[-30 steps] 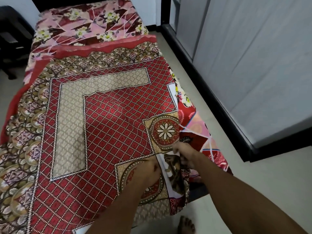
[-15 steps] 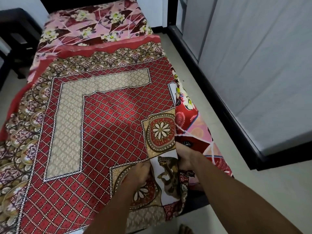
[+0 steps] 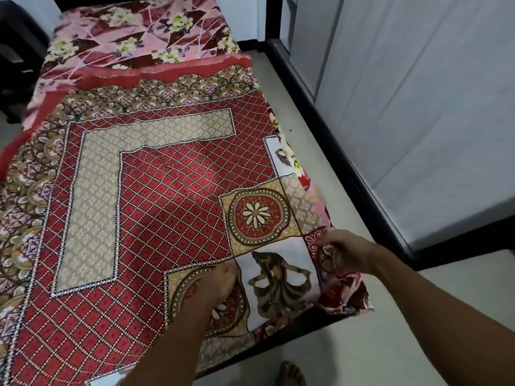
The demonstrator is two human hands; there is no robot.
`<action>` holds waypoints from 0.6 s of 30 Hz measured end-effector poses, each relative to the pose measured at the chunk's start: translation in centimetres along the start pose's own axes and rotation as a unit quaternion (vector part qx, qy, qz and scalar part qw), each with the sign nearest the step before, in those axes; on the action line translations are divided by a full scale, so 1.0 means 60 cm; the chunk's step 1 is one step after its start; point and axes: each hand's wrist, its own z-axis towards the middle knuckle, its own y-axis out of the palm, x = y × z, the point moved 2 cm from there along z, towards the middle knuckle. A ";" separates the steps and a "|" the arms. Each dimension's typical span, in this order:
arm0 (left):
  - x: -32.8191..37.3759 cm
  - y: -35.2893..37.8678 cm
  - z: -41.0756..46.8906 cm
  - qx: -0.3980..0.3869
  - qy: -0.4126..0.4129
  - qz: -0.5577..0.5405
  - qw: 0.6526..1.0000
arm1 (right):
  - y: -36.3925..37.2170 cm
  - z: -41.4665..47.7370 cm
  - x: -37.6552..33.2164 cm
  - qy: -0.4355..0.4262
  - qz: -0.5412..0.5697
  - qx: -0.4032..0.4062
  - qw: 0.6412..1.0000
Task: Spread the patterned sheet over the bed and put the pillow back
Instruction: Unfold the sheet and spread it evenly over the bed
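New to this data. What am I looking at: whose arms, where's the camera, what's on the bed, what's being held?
There is no robot here. These are a person's two bare arms, filmed by one wide-angle camera worn on their head and looking down, and this is the only view. A bed with a pink floral cover is partly overlaid by a red patterned sheet. The right hand grips the sheet's edge at the near corner. The left hand lies on the sheet, and whether it pinches the cloth is unclear. No pillow is in view.
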 end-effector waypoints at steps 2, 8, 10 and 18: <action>-0.002 0.003 0.006 -0.004 0.003 0.000 1.000 | -0.001 -0.033 0.002 0.034 -0.114 -0.015 0.993; 0.068 0.005 -0.031 0.096 0.089 0.174 0.976 | -0.020 -0.037 0.052 0.090 -0.293 0.033 0.951; 0.101 0.022 -0.046 0.142 0.161 0.201 0.956 | -0.021 -0.045 0.066 0.063 -0.263 0.063 0.961; 0.204 0.129 -0.065 0.128 0.320 0.178 0.922 | -0.037 -0.071 0.113 -0.048 -0.060 0.241 0.968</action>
